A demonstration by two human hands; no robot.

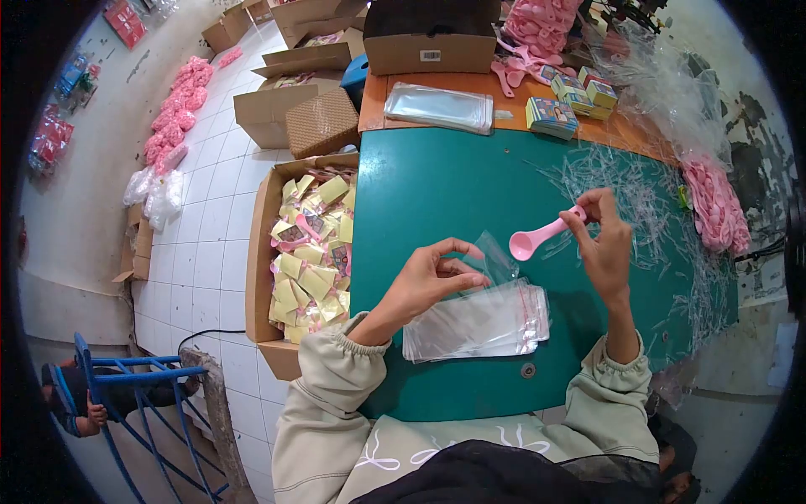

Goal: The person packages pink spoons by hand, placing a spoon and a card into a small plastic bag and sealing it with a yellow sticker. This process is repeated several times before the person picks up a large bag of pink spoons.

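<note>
Between the thumb and fingers of my right hand [604,248] is the handle end of a pink plastic spoon [525,244], its round bowl pointing left. My left hand [428,277] is closed on a clear plastic bag [499,259], whose far part stands up near the spoon's bowl. Below it, a fanned stack of clear plastic bags [462,329] lies on the green table [420,202]. The spoon is held above the tabletop, apart from the bag in this view.
Left of the table stands a cardboard box [262,252] full of packed bags with yellow cards. Plastic strips [621,189] litter the table's right side. Small card stacks [552,118], a bag bundle [441,107] and pink spoons [537,29] lie at the back. A person's hand [96,412] holds a blue rail.
</note>
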